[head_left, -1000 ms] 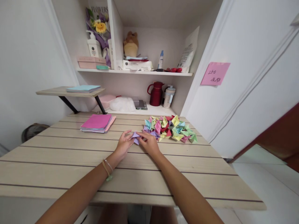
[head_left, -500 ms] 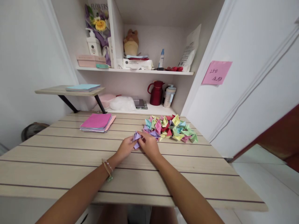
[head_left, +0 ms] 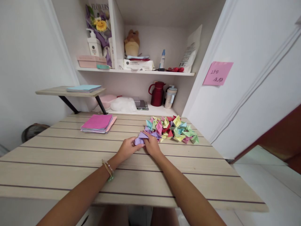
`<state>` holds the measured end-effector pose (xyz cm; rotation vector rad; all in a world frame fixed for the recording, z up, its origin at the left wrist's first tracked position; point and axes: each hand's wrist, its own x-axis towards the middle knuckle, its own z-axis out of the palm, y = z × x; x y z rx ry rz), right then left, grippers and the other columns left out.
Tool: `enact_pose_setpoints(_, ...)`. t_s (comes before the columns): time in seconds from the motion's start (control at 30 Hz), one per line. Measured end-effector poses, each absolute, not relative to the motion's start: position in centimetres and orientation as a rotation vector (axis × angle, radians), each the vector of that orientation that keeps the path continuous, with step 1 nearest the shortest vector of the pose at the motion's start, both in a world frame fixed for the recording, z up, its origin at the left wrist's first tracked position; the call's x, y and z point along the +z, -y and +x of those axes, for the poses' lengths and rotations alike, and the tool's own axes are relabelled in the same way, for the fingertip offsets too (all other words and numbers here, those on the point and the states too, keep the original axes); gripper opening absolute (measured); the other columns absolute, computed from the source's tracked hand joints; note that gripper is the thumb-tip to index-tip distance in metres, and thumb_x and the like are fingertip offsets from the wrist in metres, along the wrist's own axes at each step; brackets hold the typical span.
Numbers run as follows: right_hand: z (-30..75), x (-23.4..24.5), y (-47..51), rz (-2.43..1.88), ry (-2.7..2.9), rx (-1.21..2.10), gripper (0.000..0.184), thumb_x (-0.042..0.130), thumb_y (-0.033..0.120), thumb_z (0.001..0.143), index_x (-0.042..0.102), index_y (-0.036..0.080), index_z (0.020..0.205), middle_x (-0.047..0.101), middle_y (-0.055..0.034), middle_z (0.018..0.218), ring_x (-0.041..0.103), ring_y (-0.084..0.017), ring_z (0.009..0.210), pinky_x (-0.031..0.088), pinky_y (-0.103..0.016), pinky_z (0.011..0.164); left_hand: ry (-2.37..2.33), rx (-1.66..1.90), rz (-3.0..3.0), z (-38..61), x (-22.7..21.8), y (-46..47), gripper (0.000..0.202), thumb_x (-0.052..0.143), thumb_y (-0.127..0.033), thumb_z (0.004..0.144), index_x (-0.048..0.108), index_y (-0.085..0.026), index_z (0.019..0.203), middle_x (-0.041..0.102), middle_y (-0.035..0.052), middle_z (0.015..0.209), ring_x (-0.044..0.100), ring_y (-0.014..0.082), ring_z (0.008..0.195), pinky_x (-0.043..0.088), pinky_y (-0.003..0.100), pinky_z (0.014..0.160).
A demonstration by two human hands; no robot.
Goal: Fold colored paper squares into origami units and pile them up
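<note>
A folded piece of purple paper [head_left: 140, 139] is held between my two hands over the middle of the table. My left hand [head_left: 127, 148] pinches its left side, with the thumb along the lower edge. On the other side, my right hand [head_left: 151, 145] grips the paper, its fingers partly hidden. Just beyond my right hand lies a pile of folded paper boats [head_left: 178, 130] in yellow, green, pink, red, blue and purple. Farther left rests a stack of square paper [head_left: 97, 121] with a magenta sheet on top.
A small raised shelf [head_left: 54, 91] stands at the back left, bearing blue paper [head_left: 83, 88]. Behind the table [head_left: 77, 169], a cabinet holds a red jug [head_left: 157, 94], a tumbler [head_left: 171, 97] and a plastic bag [head_left: 123, 104]. A pink note [head_left: 218, 73] sticks to the right wall.
The purple paper has turned between my hands and now lies wider and more sideways. Both hands have shifted slightly, the left thumb reaching farther right beneath it.
</note>
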<state>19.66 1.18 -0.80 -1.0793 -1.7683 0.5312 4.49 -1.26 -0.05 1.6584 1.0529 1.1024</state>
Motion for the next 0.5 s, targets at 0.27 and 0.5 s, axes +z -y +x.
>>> enact_pose_setpoints(0.27, 19.4, -0.7, -1.0, -1.063, 1.64, 0.927, 0.036, 0.04, 0.025, 0.085, 0.058, 0.016, 0.115, 0.054, 0.0033, 0.045, 0.053, -0.013, 0.041, 0.044, -0.023, 0.046, -1.044, 1.254, 1.585, 4.2, 1.3, 1.2, 0.028, 0.073, -0.033, 0.061, 0.062, -0.013, 0.078, 0.064, 0.003, 0.071, 0.058, 0.014, 0.066, 0.045, 0.024, 0.063)
enact_pose_setpoints(0.5, 19.1, -0.1, -0.6, -0.97, 1.664, 1.074, 0.034, 0.041, 0.028, 0.081, 0.057, 0.015, 0.055, 0.048, 0.0034, 0.039, 0.045, -0.009, 0.036, 0.036, -0.019, 0.042, -0.928, 1.251, 1.325, 3.7, 0.7, 0.3, 0.049, 0.076, -0.029, 0.057, 0.05, -0.016, 0.097, 0.059, -0.0026, 0.066, 0.057, 0.0096, 0.052, 0.04, 0.019, 0.048)
